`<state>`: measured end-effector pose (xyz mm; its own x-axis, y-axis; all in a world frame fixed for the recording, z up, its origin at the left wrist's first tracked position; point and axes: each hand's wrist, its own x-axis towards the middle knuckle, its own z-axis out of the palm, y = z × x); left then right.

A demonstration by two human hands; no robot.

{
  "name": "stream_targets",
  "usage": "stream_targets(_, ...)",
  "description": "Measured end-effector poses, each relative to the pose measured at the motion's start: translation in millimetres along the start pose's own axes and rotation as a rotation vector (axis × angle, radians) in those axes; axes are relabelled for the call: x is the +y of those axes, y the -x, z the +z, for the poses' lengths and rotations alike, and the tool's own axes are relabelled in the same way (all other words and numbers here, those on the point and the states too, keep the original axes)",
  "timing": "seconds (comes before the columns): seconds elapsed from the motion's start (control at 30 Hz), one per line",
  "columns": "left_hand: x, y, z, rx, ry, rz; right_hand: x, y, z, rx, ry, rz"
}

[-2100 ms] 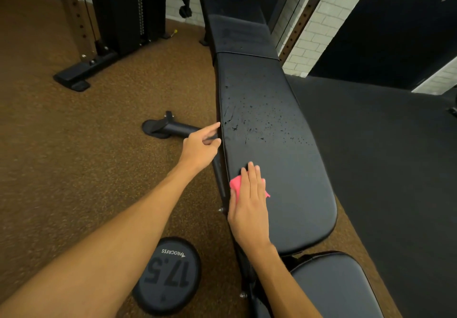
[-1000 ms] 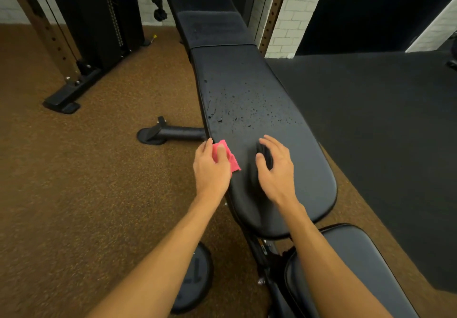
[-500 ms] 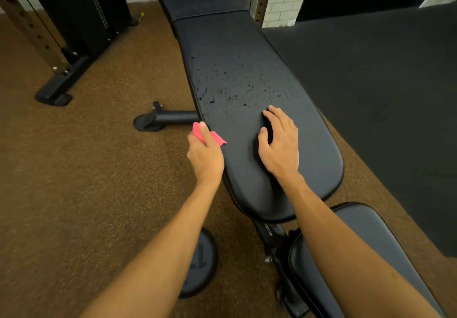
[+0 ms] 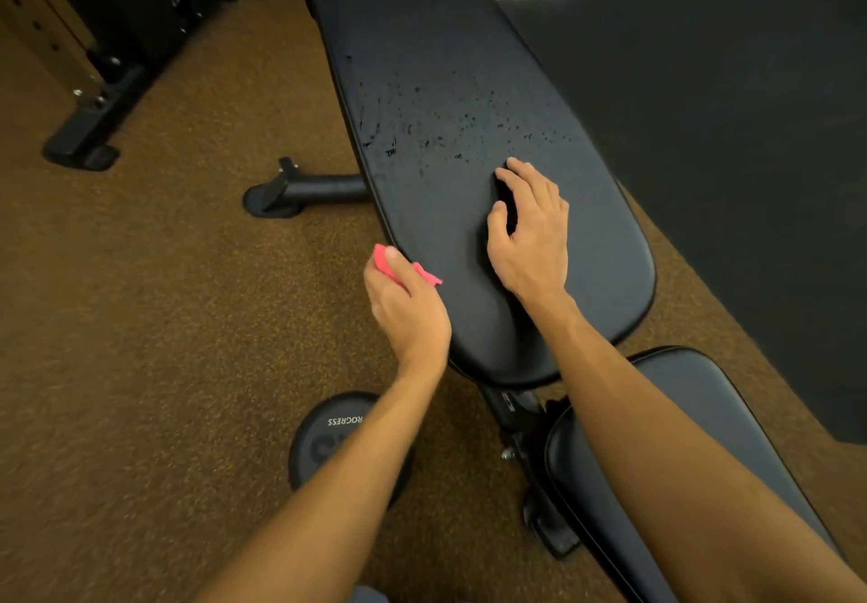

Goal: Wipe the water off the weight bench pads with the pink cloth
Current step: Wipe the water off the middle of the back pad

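Observation:
The long black back pad (image 4: 469, 62) of the weight bench runs away from me, with water droplets (image 4: 436, 128) scattered across its middle and left side. My left hand (image 4: 406, 311) grips the small pink cloth (image 4: 385, 265) at the pad's near left edge, most of the cloth hidden in my fingers. On the near part of the pad rests my right hand (image 4: 530, 231), fingers slightly spread, holding nothing. The black seat pad (image 4: 703, 414) lies at lower right, partly under my right forearm.
A round black weight plate (image 4: 328, 433) lies on the brown floor below my left forearm. The bench's black foot bar (image 4: 305, 189) sticks out to the left. A black cable machine base (image 4: 94, 123) stands at upper left. Dark matting (image 4: 750, 133) covers the right side.
The pink cloth passed from my right hand to my left. My left hand drew it back to the pad's near left edge, while my right hand settled flat on the pad.

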<state>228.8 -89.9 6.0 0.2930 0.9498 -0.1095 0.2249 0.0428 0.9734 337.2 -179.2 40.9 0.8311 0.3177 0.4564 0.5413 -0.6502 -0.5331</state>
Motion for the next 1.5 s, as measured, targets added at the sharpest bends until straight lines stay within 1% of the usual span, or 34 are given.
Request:
stream_targets(0.1,-18,35,-6,0.03,0.071,-0.033,1,0,1,0.003,0.005,-0.002)
stream_targets(0.23,-22,76,-8,0.101,0.109,-0.05,1,2,1,-0.002,-0.005,0.0)
stream_targets(0.33,-23,100,-10,0.12,0.192,-0.159,0,4,0,-0.02,-0.011,0.008)
stream_targets(0.43,-29,115,-9,0.116,0.206,-0.247,1,5,0,-0.028,-0.015,0.008)
stream_targets(0.53,-27,108,-11,0.081,0.181,-0.302,2,6,-1,-0.036,-0.014,0.014)
stream_targets(0.57,-26,101,-11,0.078,0.155,-0.296,2,6,0,-0.038,-0.016,0.014)
stream_targets(0.67,-15,70,-12,0.094,0.087,-0.15,2,5,0,-0.046,-0.011,0.011)
stream_targets(0.73,-3,40,-8,0.057,0.076,-0.09,3,4,1,-0.041,-0.007,0.008)
stream_targets(0.83,24,-5,0,-0.003,-0.008,-0.005,3,4,1,-0.032,-0.001,0.002)
stream_targets(0.97,55,-58,15,-0.007,-0.069,0.052,1,3,1,-0.019,0.006,0.001)
stream_targets(1.13,76,-114,36,-0.074,-0.094,0.096,2,2,0,-0.014,0.015,-0.005)
stream_targets(1.23,86,-118,32,-0.092,-0.014,0.063,2,2,-1,-0.025,0.016,0.006)
stream_targets(1.3,78,-108,24,-0.103,0.052,0.037,2,2,-1,-0.026,0.011,0.009)
stream_targets(1.43,44,-90,12,-0.097,-0.036,0.158,1,1,-1,-0.038,0.028,0.014)
stream_targets(1.5,39,-87,13,-0.133,-0.058,0.152,1,1,0,-0.048,0.047,0.017)
